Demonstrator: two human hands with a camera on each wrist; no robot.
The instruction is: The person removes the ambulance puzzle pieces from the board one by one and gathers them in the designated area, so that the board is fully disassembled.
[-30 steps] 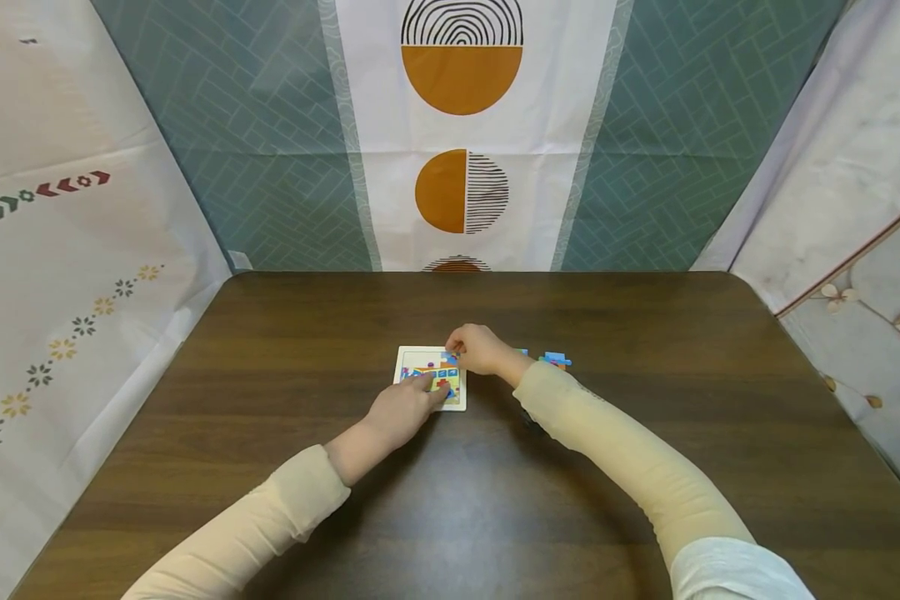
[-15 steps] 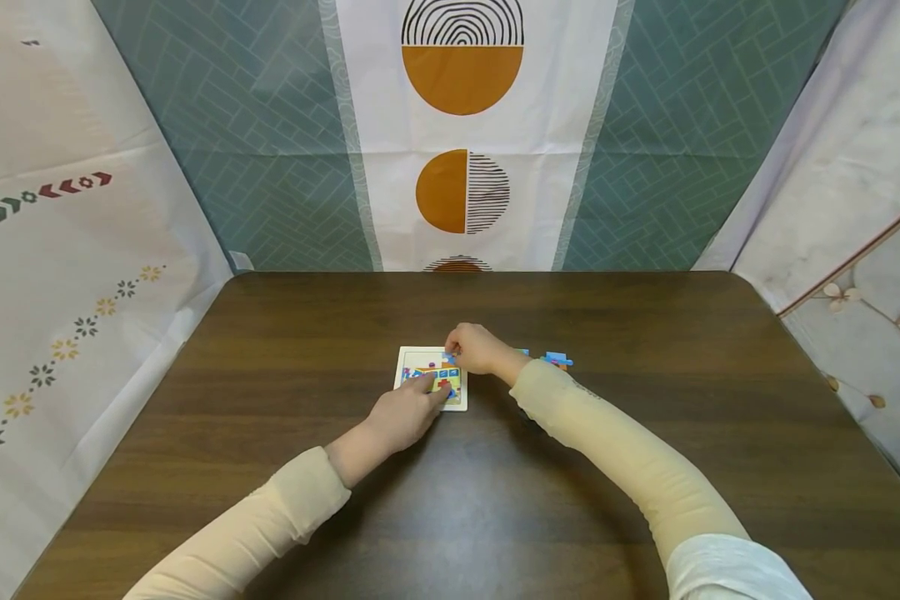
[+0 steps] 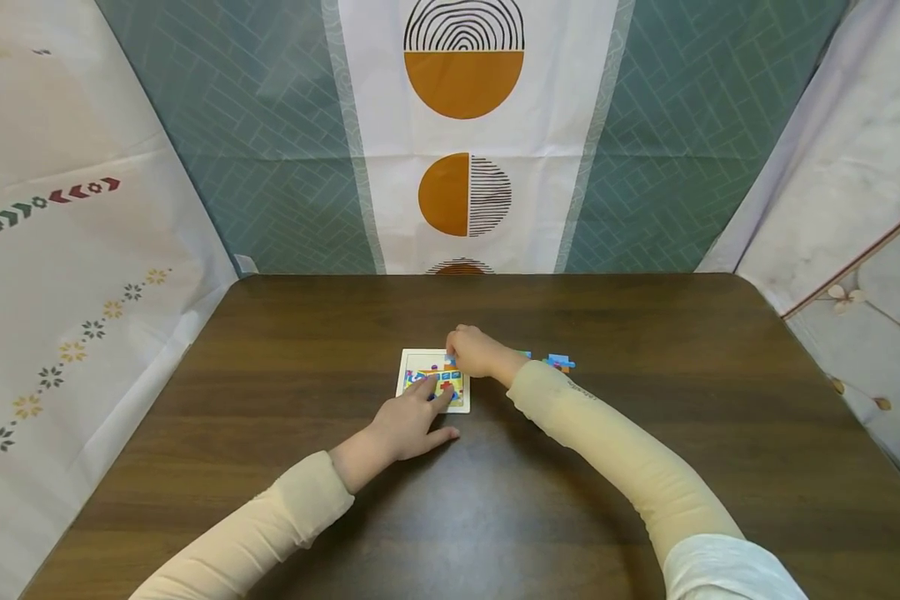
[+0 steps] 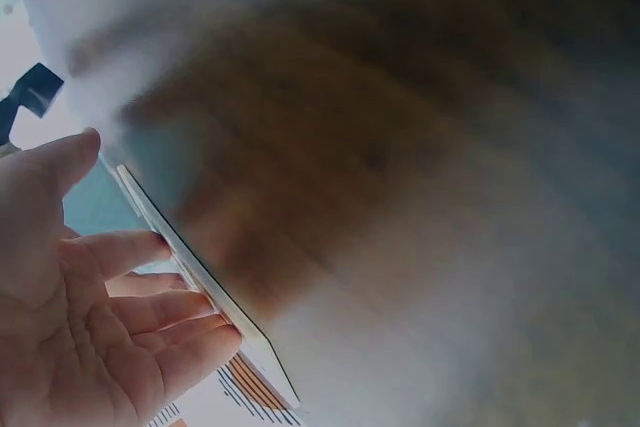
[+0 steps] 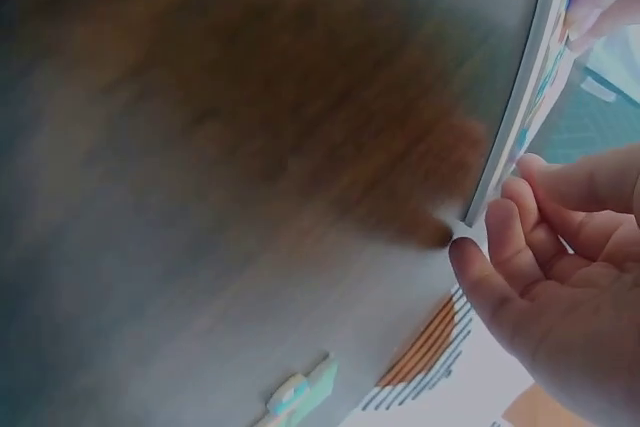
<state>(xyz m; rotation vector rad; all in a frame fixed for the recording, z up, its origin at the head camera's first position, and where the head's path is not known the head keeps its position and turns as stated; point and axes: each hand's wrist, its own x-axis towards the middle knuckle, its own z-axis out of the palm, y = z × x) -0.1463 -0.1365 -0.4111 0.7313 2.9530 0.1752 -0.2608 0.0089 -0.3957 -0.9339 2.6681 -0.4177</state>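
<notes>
**Close in at the far right corner**

My left hand (image 3: 408, 423) rests, fingers spread and clenching nothing, over the near part of the square, cream-framed puzzle board (image 3: 424, 352) with bright blue-and-yellow print, its sides roughly square to the brown wooden table (image 3: 330, 325). My right hand (image 3: 480, 352), fingers bent, is the nearer to the far right corner, which lies just to its left. Whether it pinches or merely presses the small blue piece (image 3: 450, 362) there, I cannot tell. Loose blue-and-orange pieces (image 3: 559, 362) lie to the board's right.

We've got the white-framed jigsaw board (image 3: 423, 360) lying flat, part-filled! To its right, we spot bright loose pieces (image 3: 559, 362).
</notes>
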